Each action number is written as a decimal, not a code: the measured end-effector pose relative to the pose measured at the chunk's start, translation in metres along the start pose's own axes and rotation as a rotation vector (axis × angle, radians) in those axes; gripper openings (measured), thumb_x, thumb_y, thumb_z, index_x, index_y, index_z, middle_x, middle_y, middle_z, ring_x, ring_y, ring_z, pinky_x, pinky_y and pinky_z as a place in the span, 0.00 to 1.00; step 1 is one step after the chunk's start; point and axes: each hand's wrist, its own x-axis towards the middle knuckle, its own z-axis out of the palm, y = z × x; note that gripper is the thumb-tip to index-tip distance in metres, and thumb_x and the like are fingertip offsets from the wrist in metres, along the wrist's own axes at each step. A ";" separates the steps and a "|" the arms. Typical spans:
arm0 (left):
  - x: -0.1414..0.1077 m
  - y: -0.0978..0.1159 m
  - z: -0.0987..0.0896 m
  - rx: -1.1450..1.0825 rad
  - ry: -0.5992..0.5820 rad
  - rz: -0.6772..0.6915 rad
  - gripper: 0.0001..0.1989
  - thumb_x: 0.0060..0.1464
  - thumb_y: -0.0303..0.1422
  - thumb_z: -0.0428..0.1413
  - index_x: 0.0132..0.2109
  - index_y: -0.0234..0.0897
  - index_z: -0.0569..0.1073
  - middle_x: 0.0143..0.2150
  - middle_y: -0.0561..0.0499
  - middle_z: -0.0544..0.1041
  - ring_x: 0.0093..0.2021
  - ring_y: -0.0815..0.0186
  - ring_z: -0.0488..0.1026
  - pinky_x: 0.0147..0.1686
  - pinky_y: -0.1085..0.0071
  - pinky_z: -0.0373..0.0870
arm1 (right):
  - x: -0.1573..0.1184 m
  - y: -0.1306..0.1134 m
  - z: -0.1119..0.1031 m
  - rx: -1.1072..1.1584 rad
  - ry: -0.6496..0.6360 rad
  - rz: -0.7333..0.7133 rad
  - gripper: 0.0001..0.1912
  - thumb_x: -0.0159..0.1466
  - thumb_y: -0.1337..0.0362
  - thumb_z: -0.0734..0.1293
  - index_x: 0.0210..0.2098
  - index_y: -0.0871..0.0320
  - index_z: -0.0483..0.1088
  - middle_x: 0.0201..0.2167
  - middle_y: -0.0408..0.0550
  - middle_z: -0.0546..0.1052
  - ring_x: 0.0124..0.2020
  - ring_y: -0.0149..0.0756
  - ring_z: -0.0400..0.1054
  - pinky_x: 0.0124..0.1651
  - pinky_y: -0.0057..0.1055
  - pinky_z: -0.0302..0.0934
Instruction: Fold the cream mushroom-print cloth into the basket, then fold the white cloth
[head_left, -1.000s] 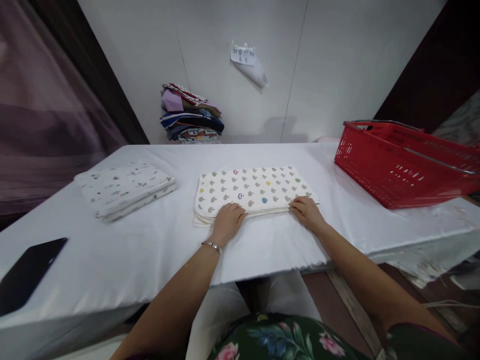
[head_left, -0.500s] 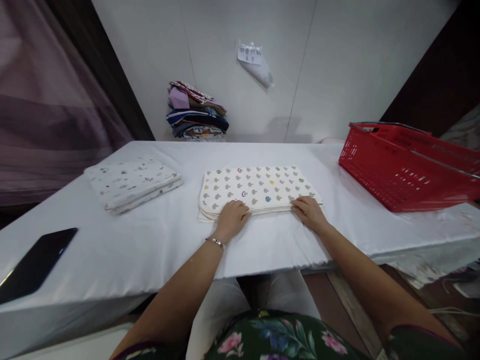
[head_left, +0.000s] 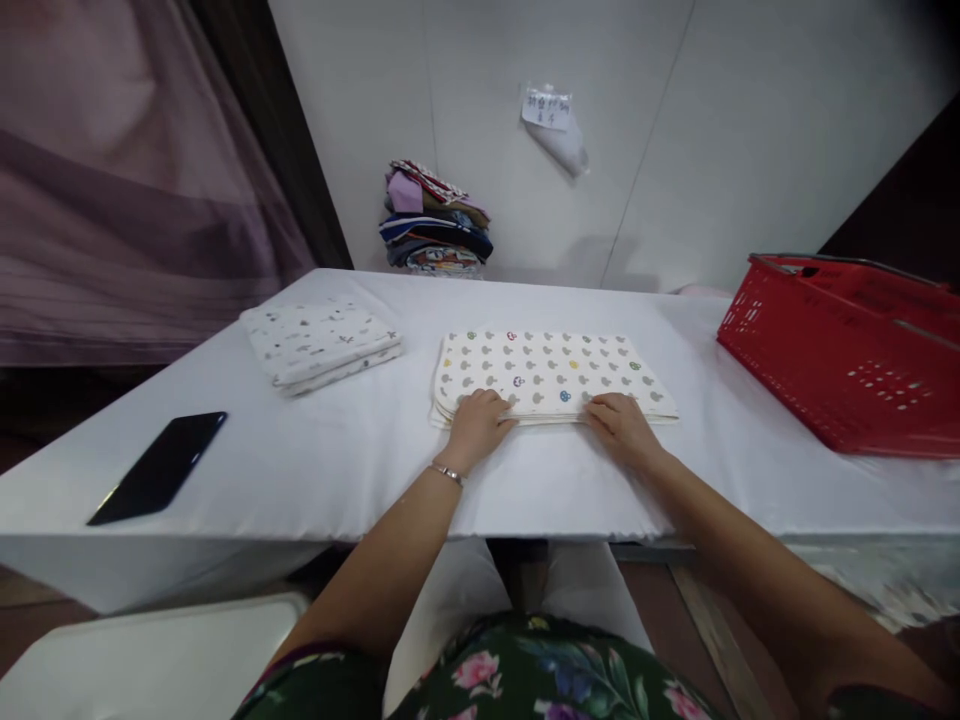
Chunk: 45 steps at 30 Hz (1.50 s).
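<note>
A folded cream cloth with grey and a few coloured mushroom prints lies flat on the white-covered table, its layers stacked along the near edge. My left hand, with a bracelet at the wrist, grips that near edge left of the middle, fingertips on top. Farther right along the same edge, my right hand grips it too, with its fingers over the top layer. Both thumbs point inward near the edge, and the undersides of the hands are hidden.
To the left lies another folded white printed cloth, with a black phone nearer me. A red plastic basket stands at the right. Behind the table is a pile of folded fabrics by the wall. A white stool-like surface is at lower left.
The view has swung left, so the table and everything on it appear farther right. Both hands sit slightly farther left along the cloth's near edge.
</note>
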 end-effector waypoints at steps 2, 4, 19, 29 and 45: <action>-0.001 -0.002 0.000 0.004 -0.006 -0.022 0.10 0.50 0.39 0.59 0.38 0.40 0.75 0.38 0.50 0.73 0.42 0.62 0.66 0.40 0.64 0.61 | 0.016 -0.019 0.006 0.049 -0.031 -0.055 0.14 0.66 0.60 0.58 0.44 0.54 0.72 0.43 0.53 0.73 0.46 0.43 0.63 0.49 0.41 0.54; -0.001 -0.003 0.000 0.014 -0.029 -0.026 0.11 0.51 0.40 0.58 0.39 0.40 0.75 0.38 0.50 0.73 0.42 0.62 0.66 0.41 0.64 0.60 | 0.031 -0.033 0.013 0.091 -0.066 -0.089 0.13 0.66 0.60 0.58 0.44 0.55 0.72 0.42 0.53 0.73 0.45 0.42 0.63 0.49 0.40 0.54; -0.002 -0.010 -0.006 0.011 -0.069 0.032 0.09 0.55 0.38 0.54 0.38 0.39 0.74 0.37 0.51 0.73 0.41 0.63 0.66 0.41 0.64 0.60 | 0.051 -0.062 0.042 0.176 -0.009 -0.131 0.13 0.67 0.63 0.57 0.40 0.58 0.72 0.37 0.52 0.72 0.39 0.38 0.62 0.42 0.36 0.55; -0.019 -0.028 -0.022 0.054 -0.040 -0.016 0.05 0.55 0.30 0.53 0.36 0.39 0.74 0.36 0.50 0.73 0.41 0.62 0.66 0.42 0.63 0.60 | 0.047 -0.061 0.042 0.187 0.007 -0.152 0.14 0.67 0.63 0.57 0.40 0.58 0.72 0.38 0.52 0.72 0.38 0.39 0.63 0.43 0.37 0.56; -0.037 -0.046 -0.035 0.018 0.058 -0.034 0.08 0.54 0.32 0.54 0.41 0.42 0.74 0.43 0.50 0.74 0.48 0.62 0.67 0.51 0.60 0.60 | 0.080 -0.102 0.052 0.176 -0.134 -0.137 0.10 0.65 0.63 0.60 0.39 0.58 0.72 0.35 0.50 0.71 0.38 0.37 0.62 0.42 0.33 0.56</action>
